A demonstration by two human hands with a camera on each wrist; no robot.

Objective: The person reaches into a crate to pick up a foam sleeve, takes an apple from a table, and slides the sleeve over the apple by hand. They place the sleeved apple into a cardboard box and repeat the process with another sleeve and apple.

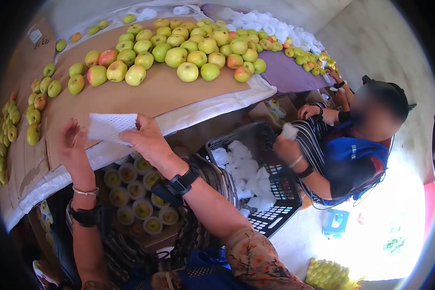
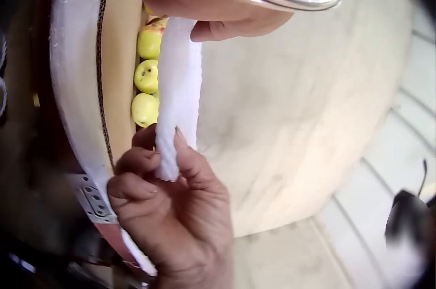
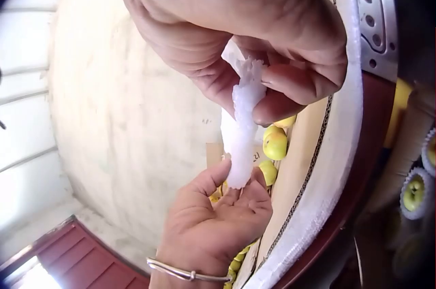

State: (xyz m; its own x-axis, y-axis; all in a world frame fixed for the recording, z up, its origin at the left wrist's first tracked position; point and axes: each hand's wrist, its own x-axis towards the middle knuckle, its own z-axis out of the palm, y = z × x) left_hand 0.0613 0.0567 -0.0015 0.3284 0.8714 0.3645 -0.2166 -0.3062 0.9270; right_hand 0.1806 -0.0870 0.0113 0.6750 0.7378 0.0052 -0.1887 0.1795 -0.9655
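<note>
A white foam net sleeve (image 1: 110, 126) is held flattened above the near edge of the cardboard-covered table. My right hand (image 1: 152, 145) pinches its right end between thumb and fingers. At the opposite end is my left hand (image 1: 76, 151), its fingers loosely extended and its thumb close beside the foam. The right wrist view has the sleeve (image 3: 244, 125) running down toward the left palm (image 3: 218, 217). Seen from the left wrist, the sleeve (image 2: 180, 85) stands on edge between both hands. Many yellow-green apples (image 1: 187, 71) lie on the table beyond.
Below the table edge, a box holds apples in foam cups (image 1: 142, 209). A black crate (image 1: 280, 208) of white foam nets (image 1: 244, 169) stands to the right. Another person (image 1: 357, 140) sits beyond it, holding white foam. A blue stool (image 1: 336, 223) and a bag of apples (image 1: 329, 274) are on the floor.
</note>
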